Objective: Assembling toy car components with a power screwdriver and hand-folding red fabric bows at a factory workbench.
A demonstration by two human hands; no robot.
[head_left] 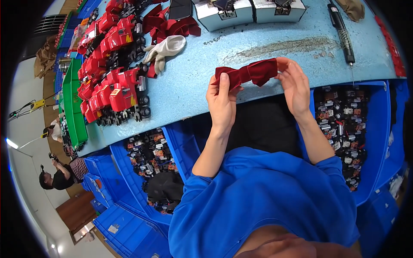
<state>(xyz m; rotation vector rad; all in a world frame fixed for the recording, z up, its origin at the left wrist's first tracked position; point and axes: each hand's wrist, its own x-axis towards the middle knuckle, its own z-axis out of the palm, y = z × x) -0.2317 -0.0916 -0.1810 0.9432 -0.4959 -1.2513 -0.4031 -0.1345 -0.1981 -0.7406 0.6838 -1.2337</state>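
Note:
A dark red fabric bow [261, 72] with a knotted middle is held up over the near edge of the workbench. My left hand [223, 101] grips its left end, the thumb lying on top and the fingers bent beneath. At the other end my right hand [295, 88] has its curved fingers around the bow's tip, with part of the grip hidden behind the cloth. More red fabric bows [183, 28] lie in a pile at the back left, next to a pale work glove [167, 50].
Red toy trucks [122, 92] crowd the bench's left side, beside a green tray [74, 105]. Two white machine units [226, 15] stand at the back. An electric screwdriver [343, 36] lies at right. Blue crates of small parts [344, 124] flank me below the bench. People [62, 174] are far left.

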